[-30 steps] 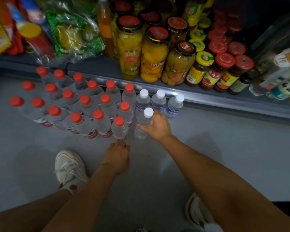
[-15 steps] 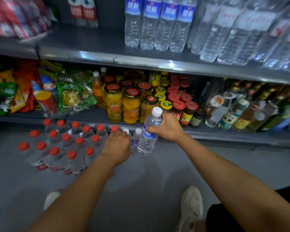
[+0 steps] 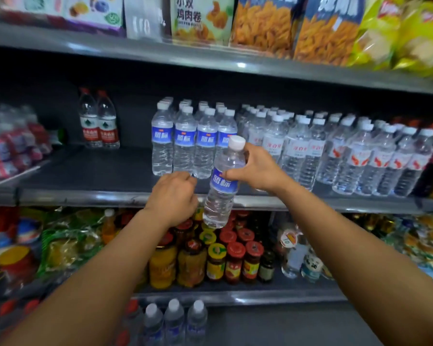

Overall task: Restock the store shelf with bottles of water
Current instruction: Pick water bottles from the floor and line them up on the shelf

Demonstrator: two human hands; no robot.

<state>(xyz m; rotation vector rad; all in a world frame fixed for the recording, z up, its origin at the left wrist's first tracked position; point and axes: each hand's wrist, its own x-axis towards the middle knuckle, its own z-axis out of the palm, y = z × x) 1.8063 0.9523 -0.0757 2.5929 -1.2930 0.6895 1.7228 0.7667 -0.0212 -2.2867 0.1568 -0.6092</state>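
Head view: the right hand (image 3: 259, 171) grips a blue-label water bottle (image 3: 223, 186), raised before the middle shelf (image 3: 85, 196) beside the matching row (image 3: 193, 143). The left hand (image 3: 173, 198) is curled, apparently empty. Three bottles (image 3: 174, 320) wait on the floor, so restocking looks well underway.

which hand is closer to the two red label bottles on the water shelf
Left. The left hand hovers curled at the shelf edge, below and right of the two red-label bottles. The right hand is farther right, gripping the blue-label bottle.
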